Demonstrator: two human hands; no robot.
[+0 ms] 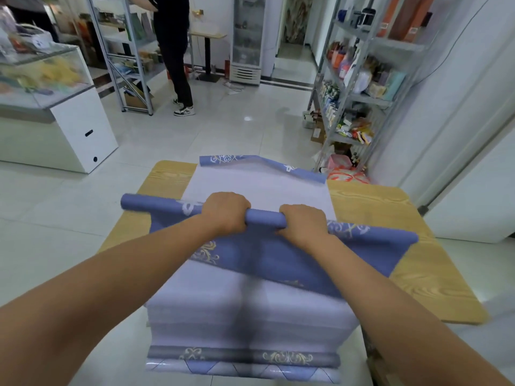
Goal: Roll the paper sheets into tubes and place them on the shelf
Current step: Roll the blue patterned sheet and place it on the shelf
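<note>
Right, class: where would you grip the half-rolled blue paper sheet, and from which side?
Best grip the rolled part near its middle, coming from above on the near side, as the left hand and right hand do: the tube runs crosswise over the table, so fingers can curl over it.

The paper sheets [256, 188] cover the middle of the table [370, 207], leaving bare wood on both sides (wider on the right). Beyond, open floor [223, 129] runs between a glass counter [78, 126] and a shelf [370, 100], perhaps with bags [338, 162] at its foot.
</note>
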